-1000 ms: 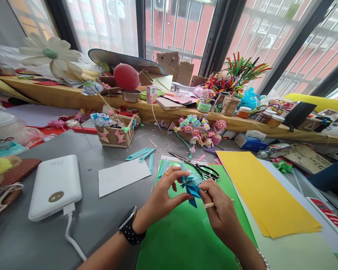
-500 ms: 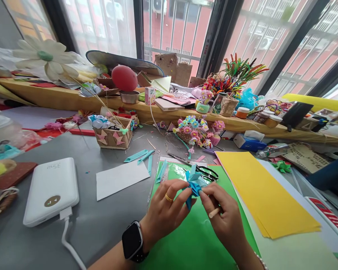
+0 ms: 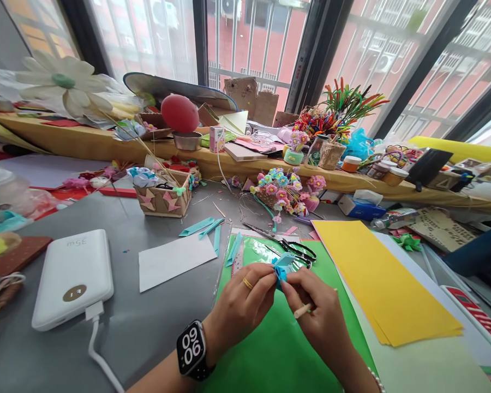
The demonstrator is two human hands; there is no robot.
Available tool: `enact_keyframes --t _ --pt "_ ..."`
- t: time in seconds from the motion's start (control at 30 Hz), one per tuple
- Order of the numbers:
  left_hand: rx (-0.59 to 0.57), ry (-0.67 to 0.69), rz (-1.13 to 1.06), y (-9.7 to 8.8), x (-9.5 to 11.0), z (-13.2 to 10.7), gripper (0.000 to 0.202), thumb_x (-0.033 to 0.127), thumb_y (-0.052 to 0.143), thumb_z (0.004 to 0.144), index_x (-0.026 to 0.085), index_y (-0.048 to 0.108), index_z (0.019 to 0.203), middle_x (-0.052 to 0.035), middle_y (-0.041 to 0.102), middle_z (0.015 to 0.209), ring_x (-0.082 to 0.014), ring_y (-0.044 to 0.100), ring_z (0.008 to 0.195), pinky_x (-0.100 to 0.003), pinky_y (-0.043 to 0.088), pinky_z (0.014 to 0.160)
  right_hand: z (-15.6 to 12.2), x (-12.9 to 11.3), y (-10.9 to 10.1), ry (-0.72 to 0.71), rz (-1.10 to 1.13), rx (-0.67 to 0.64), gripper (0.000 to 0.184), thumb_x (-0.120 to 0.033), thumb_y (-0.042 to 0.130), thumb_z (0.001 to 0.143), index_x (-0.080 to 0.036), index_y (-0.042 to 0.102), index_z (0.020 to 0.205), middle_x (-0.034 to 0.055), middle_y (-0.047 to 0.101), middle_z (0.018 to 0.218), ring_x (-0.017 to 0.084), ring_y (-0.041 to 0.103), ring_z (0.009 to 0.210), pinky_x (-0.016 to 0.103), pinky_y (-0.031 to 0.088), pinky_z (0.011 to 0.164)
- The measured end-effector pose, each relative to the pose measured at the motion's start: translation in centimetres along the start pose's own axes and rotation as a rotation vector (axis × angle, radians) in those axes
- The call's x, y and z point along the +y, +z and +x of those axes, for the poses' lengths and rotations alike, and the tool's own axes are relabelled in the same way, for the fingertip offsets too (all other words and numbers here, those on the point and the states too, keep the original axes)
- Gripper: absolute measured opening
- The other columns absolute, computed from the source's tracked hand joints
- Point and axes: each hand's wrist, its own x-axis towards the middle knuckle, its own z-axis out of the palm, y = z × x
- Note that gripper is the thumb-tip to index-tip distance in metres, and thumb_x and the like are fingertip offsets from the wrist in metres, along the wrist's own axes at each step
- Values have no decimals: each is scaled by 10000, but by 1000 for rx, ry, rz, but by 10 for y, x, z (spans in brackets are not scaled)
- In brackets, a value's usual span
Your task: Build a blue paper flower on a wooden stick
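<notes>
Between my two hands is a small folded blue paper piece (image 3: 281, 271), with a lighter flap pointing up. My left hand (image 3: 245, 292) pinches its left side; a ring and a watch are on that hand and wrist. With thumb and forefinger my right hand (image 3: 317, 305) pinches the other side, while a thin wooden stick (image 3: 303, 311) lies across its curled fingers. Below both hands is a green sheet (image 3: 265, 349) in a clear sleeve. Black-handled scissors (image 3: 303, 251) lie just beyond the paper piece. Folded light-blue strips (image 3: 198, 226) rest further left.
A white card (image 3: 175, 262) and a white power bank (image 3: 76, 278) with a cable lie to the left. Yellow paper sheets (image 3: 384, 278) are on the right. Behind stand a cardboard basket (image 3: 163, 199), a bunch of small flowers (image 3: 282, 191) and a cluttered ledge (image 3: 213, 158).
My hands have drawn closer together around the blue paper piece, and its upper flaps are lower and less spread. The right hand moved slightly left. The watch face has lit up.
</notes>
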Motion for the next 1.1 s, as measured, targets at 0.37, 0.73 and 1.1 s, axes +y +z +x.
enact_keyframes --t 0.37,0.73,1.1 --pt "-195 -191 -236 -9 -14 6 121 126 461 846 177 566 878 -53 632 804 -155 608 748 -263 501 668 4 5 -6 16 -60 -30 115 -255 524 829 -192 565 742 -30 507 586 89 407 441 205 336 414" --pt "-417 -388 -441 -26 -19 14 83 110 476 814 174 528 829 -21 589 792 -141 560 735 -245 458 662 5 14 -9 -67 26 -71 115 -163 563 799 -194 651 866 48 598 793 142 593 656 218 469 501" --pt "-584 -453 -496 -26 -19 13 65 150 473 823 176 530 842 -16 590 820 -140 551 768 -245 454 709 3 20 -1 -55 -7 -196 116 -137 468 829 -178 558 770 41 582 750 163 583 663 252 440 568"
